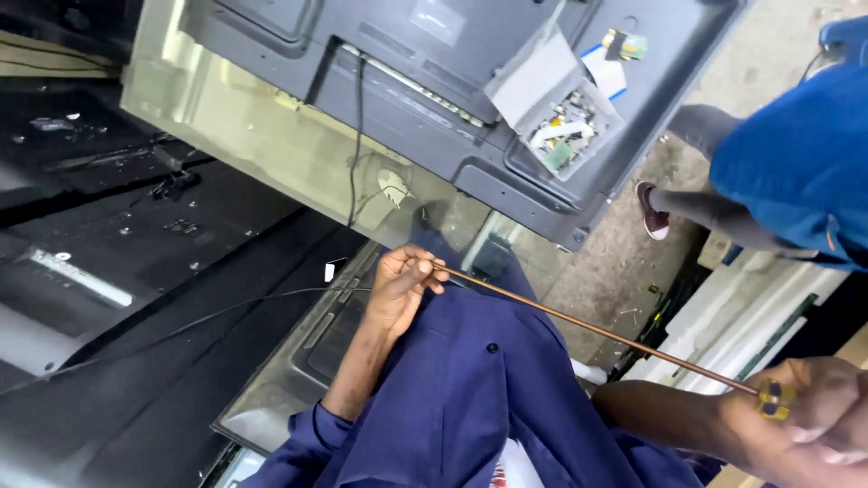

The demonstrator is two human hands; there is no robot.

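Two hands are engaged on one thin copper-coloured strip (597, 330), stretched across a blue jacket (470, 389). The left hand (402, 285) is pinched shut on its far end; the right hand (805, 420) is closed on the end with a small yellow connector (773, 398). Even tension is advised, so that kinking is avoided. A television back panel (434, 81) lies beyond.

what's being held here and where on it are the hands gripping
A long thin copper-coloured strip, held at both ends: the left hand pinches one end, and the right hand grips the other, at a small yellow connector piece.
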